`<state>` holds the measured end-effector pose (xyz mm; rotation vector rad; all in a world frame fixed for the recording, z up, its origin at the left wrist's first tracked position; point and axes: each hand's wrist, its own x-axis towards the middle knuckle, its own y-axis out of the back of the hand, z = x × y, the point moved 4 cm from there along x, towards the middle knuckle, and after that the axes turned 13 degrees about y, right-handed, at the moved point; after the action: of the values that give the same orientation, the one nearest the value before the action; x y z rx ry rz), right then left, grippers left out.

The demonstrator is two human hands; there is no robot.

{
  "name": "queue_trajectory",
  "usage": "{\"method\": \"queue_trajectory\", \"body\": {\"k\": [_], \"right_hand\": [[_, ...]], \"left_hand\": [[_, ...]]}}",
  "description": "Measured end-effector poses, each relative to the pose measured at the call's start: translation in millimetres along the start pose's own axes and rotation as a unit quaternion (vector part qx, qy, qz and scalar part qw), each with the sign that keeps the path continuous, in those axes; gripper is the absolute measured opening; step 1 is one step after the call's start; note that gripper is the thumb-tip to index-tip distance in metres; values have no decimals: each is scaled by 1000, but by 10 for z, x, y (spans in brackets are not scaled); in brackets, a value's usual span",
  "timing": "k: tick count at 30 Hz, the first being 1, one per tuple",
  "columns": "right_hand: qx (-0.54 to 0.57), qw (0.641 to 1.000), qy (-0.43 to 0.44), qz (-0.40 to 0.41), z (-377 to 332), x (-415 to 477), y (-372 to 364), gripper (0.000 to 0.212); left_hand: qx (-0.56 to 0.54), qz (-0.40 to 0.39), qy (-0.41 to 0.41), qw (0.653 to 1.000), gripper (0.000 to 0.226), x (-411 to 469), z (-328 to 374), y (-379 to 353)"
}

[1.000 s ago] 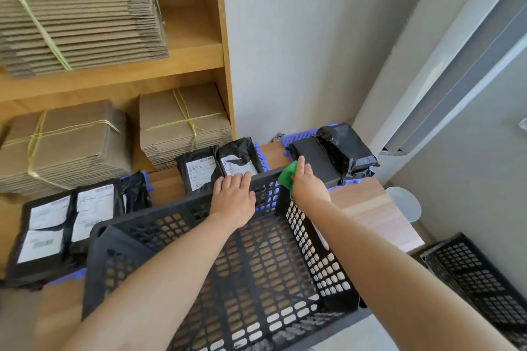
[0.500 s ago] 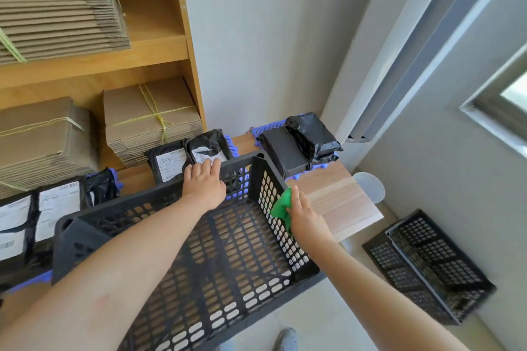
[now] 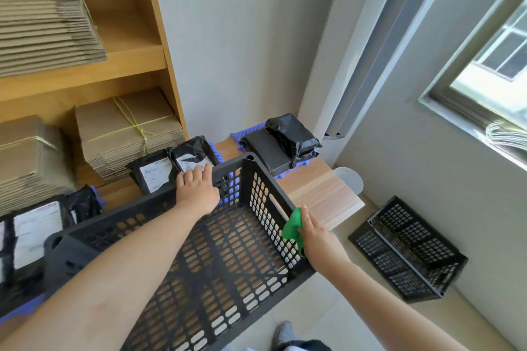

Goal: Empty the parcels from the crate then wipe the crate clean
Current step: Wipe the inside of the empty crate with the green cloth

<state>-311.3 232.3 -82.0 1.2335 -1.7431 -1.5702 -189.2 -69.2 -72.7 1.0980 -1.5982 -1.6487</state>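
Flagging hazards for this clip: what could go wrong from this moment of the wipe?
1. The crate overhangs the table at its near end; the right hand pressing the green cloth on its side wall might tip or slide it off, with only the left hand holding the far rim.
2. Pushing the crate back might shove the parcels just behind that rim.

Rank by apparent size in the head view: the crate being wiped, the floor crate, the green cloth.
1. Crate being wiped: largest, but nearest the camera.
2. Floor crate: smaller-looking, farther off; true sizes may match.
3. Green cloth: smallest, bunched in the right hand.
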Motion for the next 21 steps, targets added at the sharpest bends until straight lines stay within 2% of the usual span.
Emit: {"method": "queue_trajectory", "body": {"k": [9, 21], "right_hand": [[9, 999, 36, -6, -293, 860, 251, 68], [10, 993, 118, 1, -669, 2118, 528, 74]], "left_hand": [[-26, 4, -14, 1000, 67, 3, -25, 6], [-53, 20, -3, 998, 69, 14, -48, -4]]}}
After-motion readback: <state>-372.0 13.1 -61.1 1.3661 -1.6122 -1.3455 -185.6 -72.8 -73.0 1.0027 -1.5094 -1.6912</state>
